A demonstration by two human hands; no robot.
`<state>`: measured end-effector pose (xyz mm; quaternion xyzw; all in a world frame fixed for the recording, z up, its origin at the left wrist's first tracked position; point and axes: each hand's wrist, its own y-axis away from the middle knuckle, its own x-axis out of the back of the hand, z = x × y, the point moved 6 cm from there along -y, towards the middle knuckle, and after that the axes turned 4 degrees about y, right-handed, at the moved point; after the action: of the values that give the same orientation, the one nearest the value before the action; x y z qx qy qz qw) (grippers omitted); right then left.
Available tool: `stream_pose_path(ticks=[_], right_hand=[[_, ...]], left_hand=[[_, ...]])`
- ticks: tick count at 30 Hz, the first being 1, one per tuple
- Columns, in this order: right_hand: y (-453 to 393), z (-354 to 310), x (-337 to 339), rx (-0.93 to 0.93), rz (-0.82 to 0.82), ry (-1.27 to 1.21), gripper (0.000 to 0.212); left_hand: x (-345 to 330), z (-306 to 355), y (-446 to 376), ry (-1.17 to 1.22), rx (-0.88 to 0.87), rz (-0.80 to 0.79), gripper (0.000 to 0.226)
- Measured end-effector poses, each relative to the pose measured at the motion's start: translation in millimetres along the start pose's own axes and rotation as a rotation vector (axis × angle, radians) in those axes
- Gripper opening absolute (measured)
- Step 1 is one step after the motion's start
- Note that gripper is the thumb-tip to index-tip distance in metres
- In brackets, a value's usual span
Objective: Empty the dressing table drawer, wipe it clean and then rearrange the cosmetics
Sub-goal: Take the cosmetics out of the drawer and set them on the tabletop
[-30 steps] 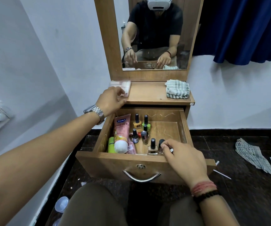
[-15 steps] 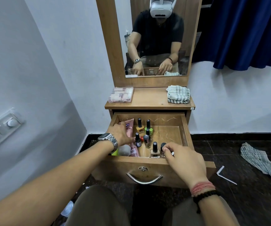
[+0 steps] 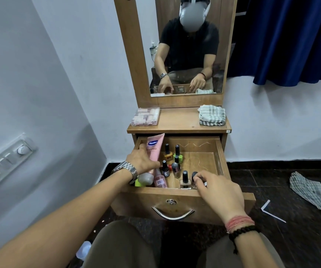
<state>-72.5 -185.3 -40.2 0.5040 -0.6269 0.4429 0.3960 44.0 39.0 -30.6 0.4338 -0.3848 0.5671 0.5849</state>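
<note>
- Drawer (image 3: pixel 175 198) of the dressing table stands pulled out, with cosmetics bunched at its left and middle and bare wood at its right.
- Half a second ago the pink tube (image 3: pixel 154 149) lay flat along the drawer's left side under the left hand (image 3: pixel 142 161); now that hand's fingers are curled round its middle and the tube stands tilted, its flat end raised to the drawer's back edge and its white cap (image 3: pixel 146 178) low at the front left.
- A second ago the left hand was up at the clear box (image 3: pixel 145 116) on the tabletop; that box now lies alone at the top's left, apart from the hand.
- Right hand (image 3: pixel 218 192) has kept its place at the drawer's front right corner, fingers curled down with their tips on the dark cap of a small bottle (image 3: pixel 194 178); whether it truly pinches the cap I cannot tell.
- Nail polish bottles (image 3: pixel 172 153) stand upright just right of the tube, unmoved, and a clear one (image 3: pixel 185 180) stands beside the right hand.
- Folded checked cloth (image 3: pixel 211 115) lies on the top's right as before.
- Green item (image 3: pixel 137 183) shows under the tube's cap.
</note>
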Motion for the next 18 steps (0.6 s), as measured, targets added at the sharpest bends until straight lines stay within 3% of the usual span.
stream_pose_path(ticks=[7, 10, 13, 18], right_hand=[[0.3, -0.2, 1.0, 0.004, 0.008, -0.003, 0.026], [0.5, -0.3, 1.1, 0.004, 0.009, 0.003, 0.026], [0.9, -0.2, 0.9, -0.001, 0.003, 0.004, 0.026], [0.9, 0.2, -0.5, -0.012, -0.01, -0.01, 0.026]], left_hand=[[29.2, 7.6, 7.9, 0.153, -0.097, -0.018, 0.062], [55.6, 13.2, 8.4, 0.253, -0.144, 0.069, 0.059], [82.0, 18.6, 0.9, 0.444, -0.169, 0.181, 0.07], [115.0, 27.2, -31.1, 0.558, -0.18, 0.345, 0.078]])
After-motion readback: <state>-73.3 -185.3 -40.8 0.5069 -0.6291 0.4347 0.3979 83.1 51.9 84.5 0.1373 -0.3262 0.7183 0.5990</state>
